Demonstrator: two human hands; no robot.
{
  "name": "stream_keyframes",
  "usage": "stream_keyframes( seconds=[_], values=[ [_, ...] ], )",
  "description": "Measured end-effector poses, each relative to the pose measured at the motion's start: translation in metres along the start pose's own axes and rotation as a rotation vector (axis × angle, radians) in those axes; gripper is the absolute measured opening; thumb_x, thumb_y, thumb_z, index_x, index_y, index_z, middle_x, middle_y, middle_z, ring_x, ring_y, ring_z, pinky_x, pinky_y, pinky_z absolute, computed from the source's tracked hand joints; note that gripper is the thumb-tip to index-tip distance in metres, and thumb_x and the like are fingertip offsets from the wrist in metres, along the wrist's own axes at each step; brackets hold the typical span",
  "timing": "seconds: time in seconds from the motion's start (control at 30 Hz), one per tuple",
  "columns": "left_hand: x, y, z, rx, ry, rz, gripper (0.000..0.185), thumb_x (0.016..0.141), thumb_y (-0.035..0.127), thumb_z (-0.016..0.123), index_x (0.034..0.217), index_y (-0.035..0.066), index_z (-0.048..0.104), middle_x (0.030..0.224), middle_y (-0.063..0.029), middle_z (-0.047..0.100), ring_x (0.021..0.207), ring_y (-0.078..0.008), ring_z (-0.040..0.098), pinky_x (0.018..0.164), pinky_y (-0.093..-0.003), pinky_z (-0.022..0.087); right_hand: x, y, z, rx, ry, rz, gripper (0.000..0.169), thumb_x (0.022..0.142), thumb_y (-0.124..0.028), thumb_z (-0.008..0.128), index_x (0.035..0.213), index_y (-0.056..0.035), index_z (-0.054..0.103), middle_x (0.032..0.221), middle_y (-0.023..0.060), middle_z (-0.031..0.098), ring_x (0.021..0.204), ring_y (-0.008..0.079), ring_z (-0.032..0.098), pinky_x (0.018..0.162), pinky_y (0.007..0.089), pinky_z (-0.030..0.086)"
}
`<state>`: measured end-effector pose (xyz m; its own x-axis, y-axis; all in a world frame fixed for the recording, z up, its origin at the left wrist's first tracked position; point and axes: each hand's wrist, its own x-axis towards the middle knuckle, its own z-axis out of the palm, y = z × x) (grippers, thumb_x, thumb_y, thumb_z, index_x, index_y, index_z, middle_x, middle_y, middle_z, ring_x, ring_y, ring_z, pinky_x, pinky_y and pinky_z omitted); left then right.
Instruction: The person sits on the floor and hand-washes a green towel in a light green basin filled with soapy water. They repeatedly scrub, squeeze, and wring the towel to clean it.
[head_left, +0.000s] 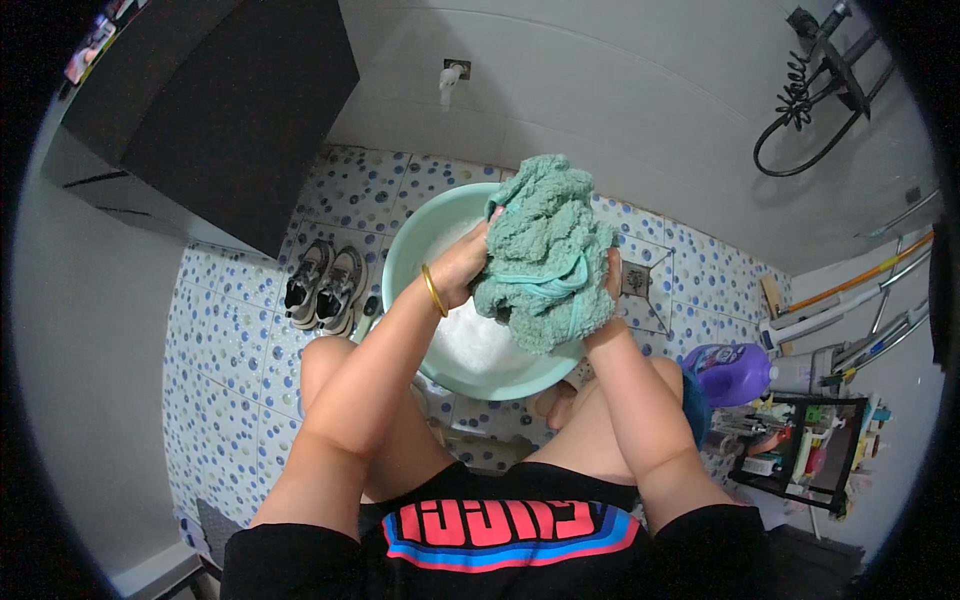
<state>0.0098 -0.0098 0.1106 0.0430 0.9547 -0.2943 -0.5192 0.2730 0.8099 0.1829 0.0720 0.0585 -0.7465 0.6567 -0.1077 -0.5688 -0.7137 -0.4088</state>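
Observation:
A bunched green fleecy towel (551, 255) with smooth turquoise edging is held up between my two hands. My left hand (463, 264), with a gold bangle at the wrist, grips its left side. On the other side my right hand (611, 289) holds it, most of that hand hidden behind the cloth. Below the towel stands a round pale green basin (405, 247), partly covered by it. White suds (480, 341) fill the visible part of the basin.
Grey sneakers (326, 289) and a brush (367, 319) lie left of the basin. A floor drain (636, 279) is to the right, near a purple detergent bottle (727, 373), mop handles (855, 274) and a black rack (802, 450). A wall tap (450, 77) and dark cabinet (240, 112) are ahead.

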Motion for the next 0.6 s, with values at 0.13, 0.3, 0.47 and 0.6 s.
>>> stream_keyframes(
  seconds=[0.13, 0.3, 0.47, 0.6],
  values=[
    [0.004, 0.003, -0.001, -0.065, -0.017, -0.017, 0.064, 0.086, 0.05, 0.034, 0.13, 0.005, 0.024, 0.125, -0.0082, 0.04, 0.111, -0.0167, 0.042, 0.092, -0.0312, 0.036, 0.003, -0.004, 0.013, -0.071, 0.068, 0.015, 0.055, 0.083, -0.045, 0.035, 0.123, -0.0073, 0.039, 0.121, 0.0116, 0.045, 0.11, 0.0286, 0.043, 0.093, 0.0428, 0.035],
    [0.018, -0.016, -0.006, 0.014, 0.092, 0.144, 0.045, 0.089, 0.032, 0.038, 0.122, 0.002, 0.034, 0.116, -0.0092, 0.047, 0.102, -0.0162, 0.049, 0.086, -0.0307, 0.042, 0.009, -0.003, 0.018, 0.003, 0.085, 0.006, 0.05, 0.082, -0.039, 0.038, 0.117, -0.0044, 0.045, 0.114, 0.01, 0.05, 0.104, 0.026, 0.047, 0.091, 0.0377, 0.037],
    [0.022, -0.028, -0.005, 0.164, 0.186, 0.396, 0.032, 0.086, 0.013, 0.04, 0.116, 0.004, 0.042, 0.107, -0.0079, 0.053, 0.093, -0.0175, 0.052, 0.084, -0.0286, 0.039, 0.011, 0.001, 0.027, 0.034, -0.015, 0.004, 0.054, 0.082, -0.048, 0.035, 0.118, -0.0088, 0.045, 0.118, 0.0096, 0.047, 0.106, 0.0273, 0.046, 0.091, 0.0411, 0.036],
    [0.031, -0.028, -0.009, 0.479, 0.356, 0.533, 0.03, 0.084, 0.017, 0.043, 0.109, 0.002, 0.048, 0.097, -0.0106, 0.057, 0.086, -0.0158, 0.052, 0.078, -0.0281, 0.04, 0.015, -0.001, 0.011, 0.036, 0.064, -0.027, 0.053, 0.082, -0.049, 0.039, 0.119, -0.0112, 0.045, 0.119, 0.0098, 0.046, 0.107, 0.0287, 0.045, 0.091, 0.0425, 0.037]
  ],
)
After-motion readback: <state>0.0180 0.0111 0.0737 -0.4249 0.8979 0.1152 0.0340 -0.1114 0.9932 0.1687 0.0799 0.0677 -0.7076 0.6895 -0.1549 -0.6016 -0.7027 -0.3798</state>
